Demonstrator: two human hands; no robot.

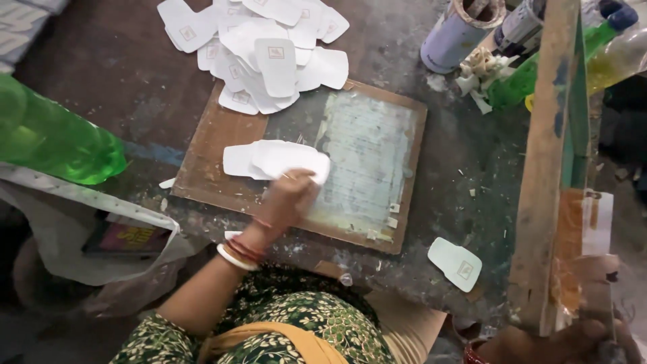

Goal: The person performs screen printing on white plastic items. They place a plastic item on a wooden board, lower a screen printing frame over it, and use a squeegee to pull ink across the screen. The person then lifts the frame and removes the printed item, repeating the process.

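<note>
Left hand pinching white card on board, grip narrow. Right hand clasping wooden frame.

Bare dark tabletop open at far left, heap of white cards blocking the far edge of the board, green bottle crowding the left — raised wooden frame walling off the right, lone card beside it — clutter of bottles at far right.

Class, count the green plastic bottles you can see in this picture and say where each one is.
2. One large green bottle lies at the left edge beside the white bag. Another green bottle lies at the upper right, partly hidden behind the wooden frame; others may be hidden.
</note>
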